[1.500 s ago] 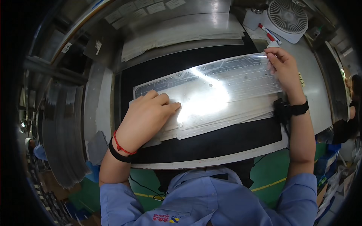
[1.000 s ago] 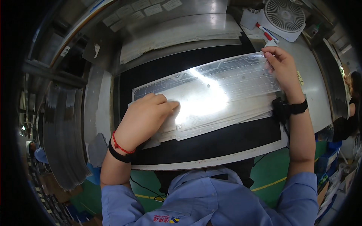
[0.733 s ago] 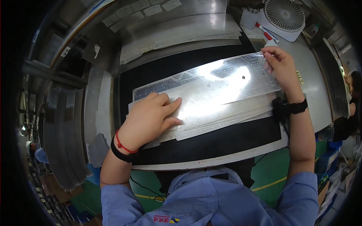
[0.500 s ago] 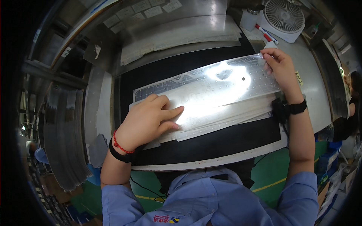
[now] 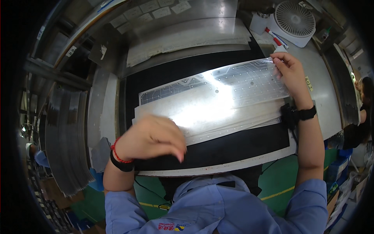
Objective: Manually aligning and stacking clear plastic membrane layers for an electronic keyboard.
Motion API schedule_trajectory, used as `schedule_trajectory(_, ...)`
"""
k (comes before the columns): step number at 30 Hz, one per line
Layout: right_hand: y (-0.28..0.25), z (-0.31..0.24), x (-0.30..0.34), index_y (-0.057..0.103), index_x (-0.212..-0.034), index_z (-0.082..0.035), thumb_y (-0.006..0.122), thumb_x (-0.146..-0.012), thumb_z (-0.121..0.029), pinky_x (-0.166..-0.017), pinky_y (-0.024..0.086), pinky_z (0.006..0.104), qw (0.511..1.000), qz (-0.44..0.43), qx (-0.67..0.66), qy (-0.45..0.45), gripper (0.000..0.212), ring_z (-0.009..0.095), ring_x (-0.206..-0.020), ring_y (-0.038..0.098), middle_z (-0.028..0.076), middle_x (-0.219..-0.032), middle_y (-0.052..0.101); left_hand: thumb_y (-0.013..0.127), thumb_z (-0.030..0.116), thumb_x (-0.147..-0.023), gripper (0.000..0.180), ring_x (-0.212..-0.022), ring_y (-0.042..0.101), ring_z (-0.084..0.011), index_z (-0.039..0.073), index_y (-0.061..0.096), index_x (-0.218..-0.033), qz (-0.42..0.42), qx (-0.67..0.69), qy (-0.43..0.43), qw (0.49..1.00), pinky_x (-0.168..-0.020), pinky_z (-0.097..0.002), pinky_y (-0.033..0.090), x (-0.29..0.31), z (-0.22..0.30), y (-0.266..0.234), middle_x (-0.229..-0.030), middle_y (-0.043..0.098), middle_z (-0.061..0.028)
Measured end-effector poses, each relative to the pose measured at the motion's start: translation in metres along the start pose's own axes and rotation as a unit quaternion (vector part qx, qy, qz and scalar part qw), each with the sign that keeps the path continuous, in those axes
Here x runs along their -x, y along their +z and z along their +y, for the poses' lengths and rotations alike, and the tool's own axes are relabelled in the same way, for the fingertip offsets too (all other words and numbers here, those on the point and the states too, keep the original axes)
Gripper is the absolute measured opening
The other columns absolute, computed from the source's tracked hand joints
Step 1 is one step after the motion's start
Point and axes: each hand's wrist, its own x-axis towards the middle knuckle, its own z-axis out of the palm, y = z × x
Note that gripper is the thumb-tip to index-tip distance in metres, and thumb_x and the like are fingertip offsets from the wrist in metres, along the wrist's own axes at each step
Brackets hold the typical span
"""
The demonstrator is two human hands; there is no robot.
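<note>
My right hand (image 5: 287, 70) pinches the upper right corner of a clear plastic film sheet (image 5: 249, 81) printed with fine circuit lines and dots. Bright glare hides part of that sheet. Beneath and nearer to me lies a fanned stack of similar film sheets (image 5: 249, 121), on a black mat (image 5: 233, 152). My left hand (image 5: 154, 138) hovers over the stack's left near end, its fingers bent and blurred by motion; whether anything is in them cannot be made out. A red cord and a black band circle the left wrist, and a black band with a small box (image 5: 290, 114) the right.
Behind the mat lies another pile of film sheets (image 5: 187, 41) on metal. At the back right stand a white fan (image 5: 295, 19), a bottle (image 5: 259, 21) and red-capped markers (image 5: 276, 39). Tall stacks of sheets (image 5: 68, 140) stand to the left. A person (image 5: 364, 105) shows at far right.
My left hand has come up off the film sheets and toward me, its fingers now bent downward. The right hand keeps its pinch on the corner, and the glare has shifted.
</note>
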Motion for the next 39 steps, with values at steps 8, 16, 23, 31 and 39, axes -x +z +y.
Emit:
schedule_trajectory(8,0.003,-0.002,0.002,0.067,-0.104,-0.002,0.057,-0.093,-0.006,-0.053,0.036,0.0165,1.000,0.014,-0.022,0.004,0.015,0.001,-0.062,0.047,-0.005,-0.076,0.059,0.059,0.022,-0.092,0.024,-0.068,0.061,-0.0249,0.001,0.067,-0.083,0.056,-0.069,-0.125,0.988,-0.062,-0.0335,0.047,-0.009,-0.014,0.016,-0.074,0.065,-0.0094)
schedule_trajectory(16,0.000,0.001,0.000,0.067,-0.104,-0.002,0.057,-0.093,-0.006,-0.053,0.035,0.0165,1.000,-0.006,-0.012,0.002,0.015,0.001,-0.063,0.046,-0.005,-0.075,0.058,0.074,0.028,-0.080,0.035,-0.055,0.041,-0.0124,0.004,0.051,-0.068,0.221,-0.247,-0.320,0.888,-0.052,-0.0281,0.036,-0.034,-0.044,0.007,-0.061,0.048,-0.0044)
schedule_trajectory(23,0.002,-0.002,0.001,0.066,-0.104,-0.002,0.057,-0.093,-0.006,-0.053,0.036,0.0170,1.000,-0.002,0.002,-0.001,0.015,0.001,-0.062,0.046,-0.005,-0.076,0.058,0.079,0.029,-0.073,0.037,-0.063,0.047,-0.0150,0.004,0.053,-0.077,0.173,-0.284,-0.239,0.912,-0.059,-0.0291,0.040,-0.027,-0.036,0.011,-0.070,0.052,-0.0056)
schedule_trajectory(31,0.001,-0.002,0.001,0.066,-0.104,-0.002,0.057,-0.093,-0.006,-0.054,0.037,0.0175,1.000,-0.002,-0.002,-0.002,0.015,0.002,-0.062,0.047,-0.005,-0.076,0.058,0.068,0.015,-0.085,0.015,-0.071,0.058,-0.0123,0.000,0.066,-0.088,-0.016,0.121,-0.171,0.978,-0.067,-0.0258,0.046,-0.003,-0.018,-0.007,-0.081,0.064,-0.0058)
schedule_trajectory(39,-0.007,0.007,-0.003,0.064,-0.108,-0.001,0.056,-0.094,-0.007,-0.056,0.040,0.0189,0.998,0.015,-0.053,-0.015,0.017,0.005,-0.065,0.052,-0.001,-0.083,0.060,0.058,0.006,-0.092,0.012,-0.083,0.060,-0.0098,0.001,0.065,-0.101,0.418,0.059,-0.144,0.895,-0.076,-0.0221,0.045,0.023,-0.072,-0.047,-0.090,0.066,-0.0028)
